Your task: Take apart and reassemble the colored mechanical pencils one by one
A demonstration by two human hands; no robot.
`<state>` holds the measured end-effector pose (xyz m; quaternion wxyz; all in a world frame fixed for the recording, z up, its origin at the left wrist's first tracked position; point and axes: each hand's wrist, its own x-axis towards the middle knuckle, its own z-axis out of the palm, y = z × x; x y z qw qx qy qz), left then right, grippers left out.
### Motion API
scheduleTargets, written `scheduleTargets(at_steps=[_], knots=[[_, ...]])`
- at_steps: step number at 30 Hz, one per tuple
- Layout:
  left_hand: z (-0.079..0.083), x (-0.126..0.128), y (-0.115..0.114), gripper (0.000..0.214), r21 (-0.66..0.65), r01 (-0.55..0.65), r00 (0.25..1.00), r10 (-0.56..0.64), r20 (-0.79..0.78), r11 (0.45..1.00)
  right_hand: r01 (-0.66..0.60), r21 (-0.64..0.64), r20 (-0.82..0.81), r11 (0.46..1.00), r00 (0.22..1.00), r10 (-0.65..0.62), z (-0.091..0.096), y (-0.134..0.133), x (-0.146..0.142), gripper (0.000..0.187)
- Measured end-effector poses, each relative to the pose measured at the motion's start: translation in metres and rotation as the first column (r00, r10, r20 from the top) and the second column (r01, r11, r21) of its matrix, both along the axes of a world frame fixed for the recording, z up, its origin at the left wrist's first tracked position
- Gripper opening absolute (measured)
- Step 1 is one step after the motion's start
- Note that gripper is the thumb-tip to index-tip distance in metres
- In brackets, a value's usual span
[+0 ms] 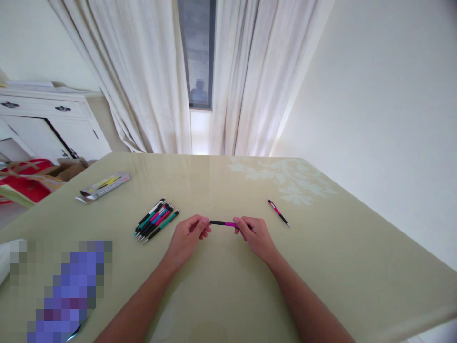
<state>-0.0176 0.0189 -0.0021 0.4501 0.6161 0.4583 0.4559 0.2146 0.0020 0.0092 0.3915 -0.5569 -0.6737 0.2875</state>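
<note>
Between my two hands a purple pen with a black grip (224, 223) is held level above the table. My left hand (188, 234) pinches its black tip end between thumb and fingers. The purple barrel end is gripped by my right hand (253, 232), which hides part of it. Left of my left hand lies a bundle of several pens (155, 221) with black grips and green, blue, pink and white barrels. A single pink and black pen (279, 213) rests apart, beyond my right hand.
An opened pen box (105, 187) lies at the table's far left. A blurred-out blue item (73, 290) is at the near left. The pale green table (214, 186) reaches towards white curtains (150, 85); a white cabinet (53, 119) and red bags (28, 178) stand left.
</note>
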Motion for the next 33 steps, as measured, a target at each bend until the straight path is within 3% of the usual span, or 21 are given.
scheduleTargets(at_steps=[3, 9, 14, 20, 23, 28, 31, 33], knots=[[-0.0010, -0.0012, 0.0013, 0.029, 0.026, 0.004, 1.000, -0.003, -0.022, 1.000, 0.013, -0.011, -0.001, 1.000, 1.000, -0.013, -0.0008, 0.0007, 0.0003, 0.055], [-0.0019, -0.0005, 0.0009, 0.033, -0.018, 0.038, 0.999, -0.038, -0.028, 0.999, 0.012, -0.028, -0.003, 1.000, 1.000, -0.013, 0.0008, -0.0007, -0.0010, 0.055], [-0.0004, 0.0000, -0.0001, 0.033, 0.054, -0.011, 0.999, 0.013, -0.038, 0.998, 0.029, -0.030, -0.015, 0.999, 0.999, -0.029, 0.0002, -0.0004, -0.0004, 0.054], [-0.0012, 0.0020, -0.0011, 0.028, 0.019, 0.017, 0.995, -0.015, -0.100, 1.000, 0.045, -0.012, -0.014, 0.999, 0.999, -0.046, 0.0002, -0.0007, -0.0001, 0.056], [-0.0001, 0.0034, -0.0019, 0.034, 0.046, -0.030, 0.998, 0.032, -0.049, 0.998, 0.048, -0.016, -0.014, 0.999, 0.999, -0.048, 0.0015, -0.0010, -0.0003, 0.057], [0.0012, 0.0043, -0.0024, 0.030, -0.013, 0.065, 0.996, -0.066, -0.055, 0.998, 0.043, -0.005, -0.040, 0.999, 0.998, -0.043, 0.0019, -0.0008, 0.0004, 0.056], [0.0002, 0.0051, -0.0033, 0.026, 0.034, 0.028, 0.998, -0.027, -0.048, 0.999, 0.046, -0.009, -0.053, 0.999, 0.998, -0.047, 0.0014, -0.0012, 0.0006, 0.057], [0.0005, 0.0060, -0.0040, 0.035, 0.000, 0.043, 0.999, -0.043, -0.008, 0.999, 0.049, -0.004, -0.057, 0.999, 0.997, -0.049, 0.0012, -0.0017, 0.0004, 0.058]])
